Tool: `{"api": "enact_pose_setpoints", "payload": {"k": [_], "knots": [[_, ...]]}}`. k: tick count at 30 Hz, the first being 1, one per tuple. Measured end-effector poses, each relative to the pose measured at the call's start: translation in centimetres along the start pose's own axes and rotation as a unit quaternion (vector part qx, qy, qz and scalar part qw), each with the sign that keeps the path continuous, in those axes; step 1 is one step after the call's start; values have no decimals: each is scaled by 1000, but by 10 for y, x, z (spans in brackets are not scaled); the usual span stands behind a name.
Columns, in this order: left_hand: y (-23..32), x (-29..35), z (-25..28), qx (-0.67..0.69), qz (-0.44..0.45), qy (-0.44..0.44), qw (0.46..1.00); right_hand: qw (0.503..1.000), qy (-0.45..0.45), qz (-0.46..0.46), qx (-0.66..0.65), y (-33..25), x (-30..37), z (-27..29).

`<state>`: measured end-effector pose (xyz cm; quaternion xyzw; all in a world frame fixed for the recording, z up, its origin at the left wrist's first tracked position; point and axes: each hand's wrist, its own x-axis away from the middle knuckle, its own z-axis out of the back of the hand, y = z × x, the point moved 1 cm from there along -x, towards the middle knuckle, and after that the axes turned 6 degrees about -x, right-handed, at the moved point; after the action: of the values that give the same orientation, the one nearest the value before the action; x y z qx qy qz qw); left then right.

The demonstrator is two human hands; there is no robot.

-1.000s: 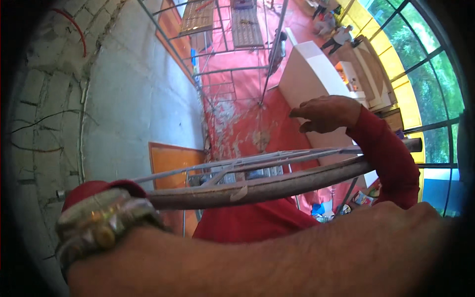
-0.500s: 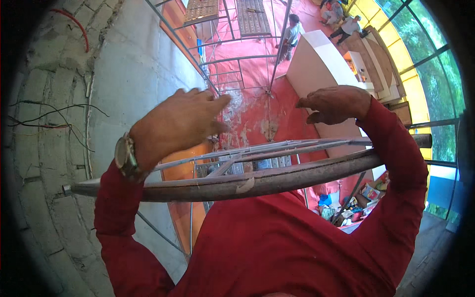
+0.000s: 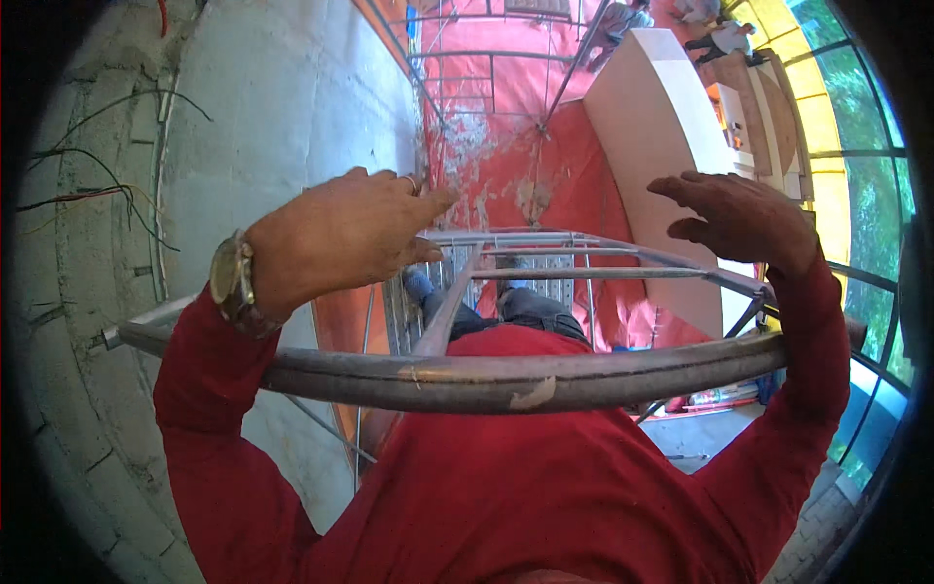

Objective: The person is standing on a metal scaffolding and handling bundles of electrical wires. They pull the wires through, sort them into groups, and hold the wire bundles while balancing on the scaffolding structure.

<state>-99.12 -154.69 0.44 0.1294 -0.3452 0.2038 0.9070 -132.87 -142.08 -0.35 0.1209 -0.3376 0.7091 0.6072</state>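
My left hand hovers beyond a thick metal scaffold tube, its fingers and thumb apart with nothing between them. A watch sits on that wrist and a ring on one finger. My right hand, further right, is likewise held in the air, thumb apart from the fingers and holding nothing. Both red-sleeved forearms reach over the tube, which crosses in front of my chest. Thinner scaffold bars run behind it. Below them my feet stand on a perforated metal platform.
A grey wall rises at the left beside bare brickwork with loose wires. Far below lies a red-covered floor with a white partition. Other scaffold frames and several people are further off.
The view has tilted, showing more of the platform and my legs. My right hand has moved right and my left hand has barely shifted. Both remain open.
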Motion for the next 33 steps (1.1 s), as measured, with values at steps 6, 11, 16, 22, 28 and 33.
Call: {"api": "enact_pose_setpoints", "payload": {"k": [6, 11, 16, 22, 28, 33], "knots": [[-8, 8, 4, -46, 32, 102, 993, 998, -53, -17, 17, -13, -10, 0], [-10, 6, 9, -31, 53, 88, 994, 996, -71, 32, 30, -11, -21, -3], [-11, 7, 6, 21, 26, 87, 996, 997, -35, 43, 59, -16, -16, 2], [-17, 8, 3, 2, 5, 142, 990, 992, -10, 124, 35, -23, -4, -4], [-12, 6, 7, 32, -5, 116, 993, 990, -26, 131, 35, -27, -4, -3], [-9, 6, 1, 6, -29, 121, 992, 993, -26, 105, 35, -19, -5, -1]]}}
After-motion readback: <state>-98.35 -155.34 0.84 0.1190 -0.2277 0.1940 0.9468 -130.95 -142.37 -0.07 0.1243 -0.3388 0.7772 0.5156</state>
